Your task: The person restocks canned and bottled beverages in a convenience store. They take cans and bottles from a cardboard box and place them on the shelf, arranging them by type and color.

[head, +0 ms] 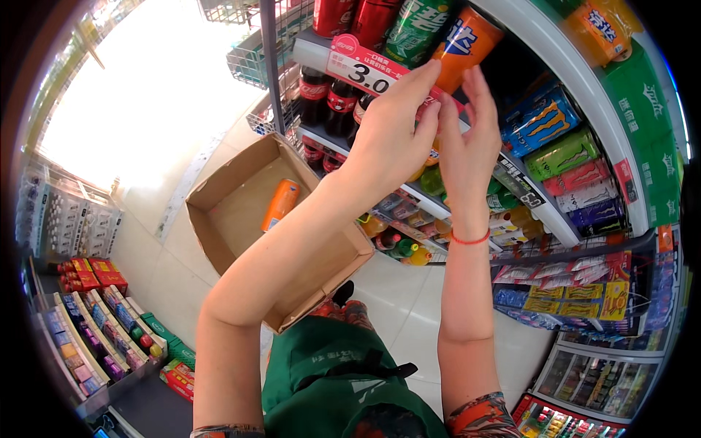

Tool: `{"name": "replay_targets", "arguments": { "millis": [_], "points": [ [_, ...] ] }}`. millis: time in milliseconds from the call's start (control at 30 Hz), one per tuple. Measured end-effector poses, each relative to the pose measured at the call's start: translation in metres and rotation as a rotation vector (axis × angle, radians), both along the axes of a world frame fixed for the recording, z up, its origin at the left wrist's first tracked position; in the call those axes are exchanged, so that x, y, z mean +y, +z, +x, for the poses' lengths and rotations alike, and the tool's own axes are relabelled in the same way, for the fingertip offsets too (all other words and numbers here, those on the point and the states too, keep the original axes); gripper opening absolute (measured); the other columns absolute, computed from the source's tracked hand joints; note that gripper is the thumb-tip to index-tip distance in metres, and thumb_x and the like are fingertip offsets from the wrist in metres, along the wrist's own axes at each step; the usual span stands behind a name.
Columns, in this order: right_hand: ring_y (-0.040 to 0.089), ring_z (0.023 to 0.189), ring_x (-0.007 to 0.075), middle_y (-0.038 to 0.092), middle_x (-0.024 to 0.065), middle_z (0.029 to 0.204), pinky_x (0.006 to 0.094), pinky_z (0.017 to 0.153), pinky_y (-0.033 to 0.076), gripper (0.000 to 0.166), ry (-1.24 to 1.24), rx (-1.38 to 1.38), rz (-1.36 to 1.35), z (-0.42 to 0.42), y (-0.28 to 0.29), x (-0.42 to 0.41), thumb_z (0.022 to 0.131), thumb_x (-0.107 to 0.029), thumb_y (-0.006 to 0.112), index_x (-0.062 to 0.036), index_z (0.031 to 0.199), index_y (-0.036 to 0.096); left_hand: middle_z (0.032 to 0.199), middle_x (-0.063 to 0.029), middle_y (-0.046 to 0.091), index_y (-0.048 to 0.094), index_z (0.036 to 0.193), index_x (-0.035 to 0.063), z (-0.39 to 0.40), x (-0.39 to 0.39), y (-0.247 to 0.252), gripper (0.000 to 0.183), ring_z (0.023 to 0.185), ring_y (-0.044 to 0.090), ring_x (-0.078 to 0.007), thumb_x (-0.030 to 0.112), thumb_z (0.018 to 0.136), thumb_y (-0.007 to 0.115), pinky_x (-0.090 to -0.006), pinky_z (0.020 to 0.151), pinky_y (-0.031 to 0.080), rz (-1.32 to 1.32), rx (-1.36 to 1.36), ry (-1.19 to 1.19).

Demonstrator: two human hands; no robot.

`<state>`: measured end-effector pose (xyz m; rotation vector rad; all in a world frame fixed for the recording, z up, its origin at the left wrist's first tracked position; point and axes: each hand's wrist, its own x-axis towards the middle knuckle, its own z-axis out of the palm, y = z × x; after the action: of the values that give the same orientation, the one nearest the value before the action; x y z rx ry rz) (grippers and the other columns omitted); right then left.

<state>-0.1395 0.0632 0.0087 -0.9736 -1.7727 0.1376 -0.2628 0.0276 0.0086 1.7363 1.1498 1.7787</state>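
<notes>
My left hand (402,117) and my right hand (471,123) are raised at the shelf front, thumbs close together, fingers apart. Between and just beyond their fingertips, an orange Fanta can (468,41) leans at the end of the upper row. Left fingertips overlap its lower edge; whether they touch it is unclear. Behind the hands runs a shelf edge with a pink and white price label (361,68). A green Sprite can (419,30) stands beside the Fanta. Below my left forearm is an open cardboard box (230,200) with one orange can (280,205) lying in it.
Monster cans (542,123) line the shelf on the right. Cola bottles (340,104) stand one level below. Hanging snack packets (575,298) are at the right. A display of small packs (104,334) stands lower left, and wire baskets (246,65) hang beyond the shelf post.
</notes>
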Motion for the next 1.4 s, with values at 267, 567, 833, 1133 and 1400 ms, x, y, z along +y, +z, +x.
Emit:
{"name": "replay_targets", "arguments": {
  "millis": [267,567,833,1133,1400],
  "points": [
    [0.060,0.116,0.0315,0.060,0.0194,0.127,0.0393,0.097,0.047,0.042,0.194,0.144,-0.223,-0.040,-0.033,-0.065,0.095,-0.007,0.058,0.0001,0.136,0.052,0.128,-0.0170,0.062,0.054,0.137,0.0022,-0.027,-0.054,-0.033,0.044,0.110,0.065,-0.0243,-0.001,0.094,0.053,-0.0313,0.092,0.050,-0.004,-0.025,0.006],
    [0.061,0.115,0.0272,0.061,0.0172,0.126,0.0368,0.097,0.049,0.039,0.293,0.279,-0.548,-0.089,-0.096,-0.121,0.097,-0.006,0.055,-0.0006,0.135,0.053,0.125,-0.0147,0.064,0.055,0.137,0.0011,-0.069,-0.121,-0.090,0.041,0.108,0.064,-0.0185,-0.001,0.096,0.051,-0.0297,0.091,0.051,-0.237,-0.113,0.065],
    [0.065,0.111,0.0286,0.062,0.0204,0.126,0.0364,0.091,0.053,0.036,0.260,0.255,-0.791,-0.124,-0.172,-0.160,0.097,-0.009,0.055,0.0009,0.132,0.054,0.131,-0.0166,0.062,0.052,0.139,-0.0017,-0.107,-0.159,-0.170,0.042,0.115,0.062,-0.0194,0.001,0.097,0.052,-0.0299,0.097,0.048,-0.498,-0.150,0.078],
    [0.067,0.109,0.0286,0.060,0.0245,0.129,0.0357,0.091,0.053,0.048,0.128,0.162,-1.059,-0.149,-0.246,-0.166,0.095,-0.023,0.064,0.0049,0.132,0.051,0.130,-0.0237,0.061,0.046,0.143,-0.0031,-0.143,-0.163,-0.237,0.049,0.116,0.063,-0.0251,0.010,0.096,0.054,-0.0331,0.098,0.048,-0.863,-0.045,0.165],
    [0.063,0.115,0.0308,0.059,0.0244,0.130,0.0380,0.095,0.050,0.053,0.008,0.146,-1.207,-0.176,-0.274,-0.157,0.094,-0.025,0.065,0.0071,0.133,0.048,0.127,-0.0261,0.059,0.046,0.140,-0.0011,-0.162,-0.144,-0.298,0.046,0.119,0.057,-0.0409,0.011,0.095,0.048,-0.0456,0.100,0.046,-1.004,-0.018,0.277]
  ]
}}
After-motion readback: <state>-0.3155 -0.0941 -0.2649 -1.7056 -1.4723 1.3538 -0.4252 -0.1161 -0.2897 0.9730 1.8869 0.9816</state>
